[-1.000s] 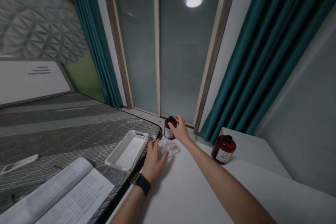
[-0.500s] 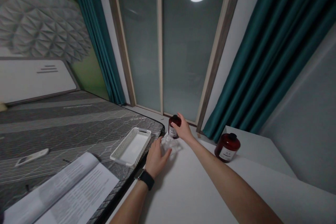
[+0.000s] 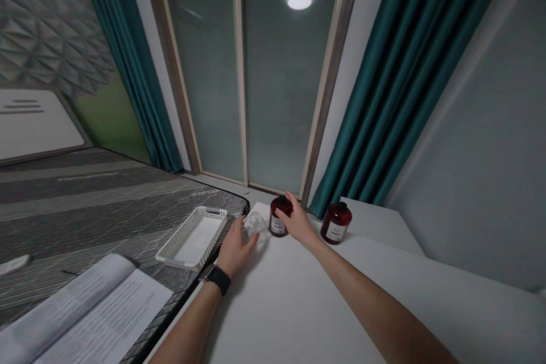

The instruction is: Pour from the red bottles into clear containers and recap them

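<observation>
My right hand (image 3: 297, 222) is closed around a dark red bottle (image 3: 276, 211) with a black cap and a white label. The bottle stands upright on the white tabletop (image 3: 273, 296), or just above it; I cannot tell which. My left hand (image 3: 235, 247), with a dark watch on its wrist, curls its thumb and fingers round a clear, glass-like object (image 3: 255, 226) whose kind I cannot make out. A second dark red bottle (image 3: 336, 220), also black-capped and labelled, stands to the right of my right hand.
Left of the tabletop lies a grey mattress (image 3: 140, 205) bearing a white plastic basket (image 3: 164, 259), an open booklet (image 3: 115, 310) and a white, remote-like object (image 3: 15, 265). Glass sliding doors (image 3: 281, 96) and teal curtains (image 3: 384, 79) close off the far side.
My right hand has shifted the held bottle rightward and closer, from behind the clear object to beside it. My left hand stays at the clear object. The view has turned right.
</observation>
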`<move>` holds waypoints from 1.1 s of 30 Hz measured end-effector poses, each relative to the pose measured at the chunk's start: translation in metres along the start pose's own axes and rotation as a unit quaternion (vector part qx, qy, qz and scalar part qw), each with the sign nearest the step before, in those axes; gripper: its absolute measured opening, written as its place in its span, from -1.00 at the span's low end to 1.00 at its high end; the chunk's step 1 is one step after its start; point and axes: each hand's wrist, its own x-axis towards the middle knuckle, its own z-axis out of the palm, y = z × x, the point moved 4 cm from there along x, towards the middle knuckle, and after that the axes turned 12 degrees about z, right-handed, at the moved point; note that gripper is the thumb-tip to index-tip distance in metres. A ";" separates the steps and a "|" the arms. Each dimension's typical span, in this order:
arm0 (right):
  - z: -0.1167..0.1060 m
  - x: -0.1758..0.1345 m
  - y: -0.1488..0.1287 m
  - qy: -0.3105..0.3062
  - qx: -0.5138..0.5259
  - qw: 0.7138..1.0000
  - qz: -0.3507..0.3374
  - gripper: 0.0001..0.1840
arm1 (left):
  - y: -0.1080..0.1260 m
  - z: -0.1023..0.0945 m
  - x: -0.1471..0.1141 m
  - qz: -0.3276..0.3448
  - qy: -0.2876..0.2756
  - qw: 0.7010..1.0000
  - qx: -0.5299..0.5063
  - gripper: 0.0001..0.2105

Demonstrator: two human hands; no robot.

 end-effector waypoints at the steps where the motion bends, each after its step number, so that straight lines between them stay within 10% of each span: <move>1: -0.005 -0.006 0.000 -0.002 0.000 1.000 0.001 -0.24 | 0.000 0.001 0.000 0.003 -0.004 1.000 -0.007 -0.44; 33: -0.167 -0.190 -0.012 -0.113 0.070 0.987 0.091 -0.03 | 0.106 0.055 -0.017 0.145 -0.202 0.955 -0.163 -0.46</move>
